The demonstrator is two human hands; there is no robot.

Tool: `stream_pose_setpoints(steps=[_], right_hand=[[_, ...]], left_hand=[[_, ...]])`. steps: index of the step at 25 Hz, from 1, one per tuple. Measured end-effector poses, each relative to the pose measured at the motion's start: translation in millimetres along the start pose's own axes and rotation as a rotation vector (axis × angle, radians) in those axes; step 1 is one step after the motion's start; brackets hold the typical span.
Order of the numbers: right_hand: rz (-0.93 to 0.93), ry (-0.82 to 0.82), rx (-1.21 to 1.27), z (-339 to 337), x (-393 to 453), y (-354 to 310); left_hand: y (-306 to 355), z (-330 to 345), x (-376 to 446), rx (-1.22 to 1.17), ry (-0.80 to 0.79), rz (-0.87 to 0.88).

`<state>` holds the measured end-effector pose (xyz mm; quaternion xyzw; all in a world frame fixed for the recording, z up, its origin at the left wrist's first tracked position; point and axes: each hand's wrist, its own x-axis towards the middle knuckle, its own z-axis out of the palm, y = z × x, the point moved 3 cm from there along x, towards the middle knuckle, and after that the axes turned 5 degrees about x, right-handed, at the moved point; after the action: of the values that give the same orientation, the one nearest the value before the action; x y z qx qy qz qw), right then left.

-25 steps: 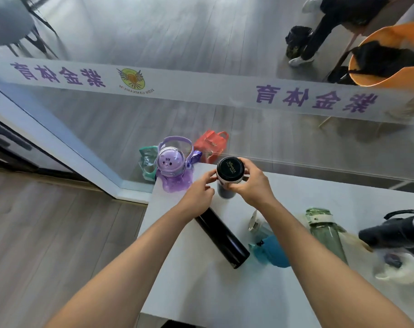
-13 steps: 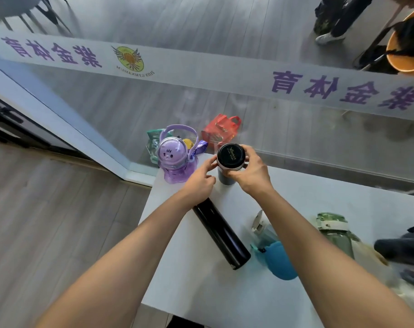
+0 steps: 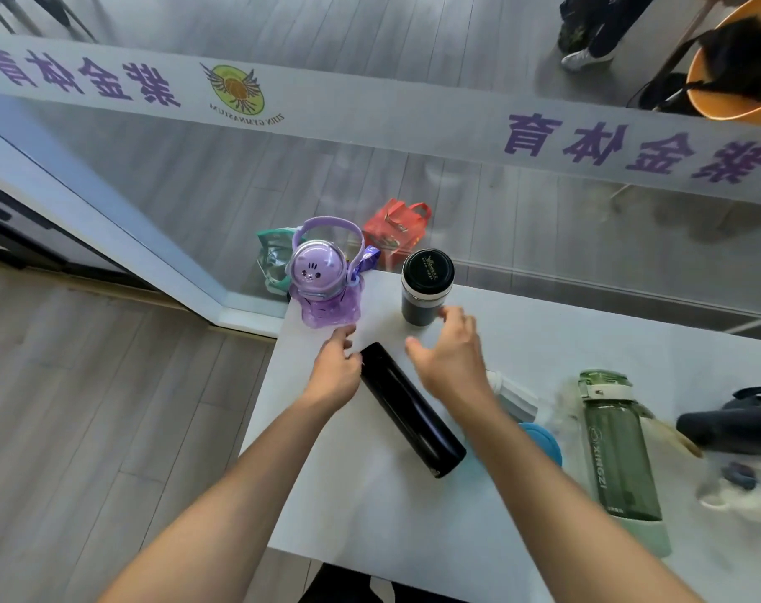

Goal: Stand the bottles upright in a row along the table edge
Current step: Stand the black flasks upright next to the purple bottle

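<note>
A purple cat-faced bottle (image 3: 324, 282) stands upright at the far left corner of the white table (image 3: 370, 507). Beside it a short black tumbler (image 3: 426, 287) stands upright, free of both hands. A long black flask (image 3: 413, 411) lies on its side between my hands. My left hand (image 3: 335, 369) touches the flask's top end, fingers loose. My right hand (image 3: 450, 354) hovers open just below the tumbler, holding nothing. A green bottle (image 3: 618, 446) lies flat at the right. A blue bottle (image 3: 542, 441) is mostly hidden behind my right forearm.
A black object (image 3: 735, 424) and a white one (image 3: 744, 493) lie at the table's right edge. A glass wall with a printed band runs right behind the table; a red bag (image 3: 396, 232) sits beyond it. Wood floor lies to the left.
Both hands have let go of the black tumbler, which now stands alone. They have drawn back toward me, and the left hand now rests at the lying black flask.
</note>
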<state>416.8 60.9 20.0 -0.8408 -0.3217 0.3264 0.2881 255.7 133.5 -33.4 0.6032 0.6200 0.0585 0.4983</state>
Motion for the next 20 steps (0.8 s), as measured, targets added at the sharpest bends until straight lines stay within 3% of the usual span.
stream_pose_setpoints(steps=[5,9,13,17,20], right_hand=[[0.058,-0.296,-0.341,66,-7,30],[0.154,-0.383,-0.332,83,6,41],[0.097,-0.318,-0.230,82,-8,40],[-0.001,-0.198,0.012,55,-29,28],[-0.103,-0.151,0.051,37,-45,18]], left_hand=[[-54,16,-8,-0.057,-0.115,-0.192],[-56,22,-10,-0.227,-0.201,-0.229],[-53,16,-21,-0.337,-0.161,-0.196],[-25,-8,-48,-0.422,-0.090,0.018],[-13,-20,-67,-0.354,-0.099,0.179]])
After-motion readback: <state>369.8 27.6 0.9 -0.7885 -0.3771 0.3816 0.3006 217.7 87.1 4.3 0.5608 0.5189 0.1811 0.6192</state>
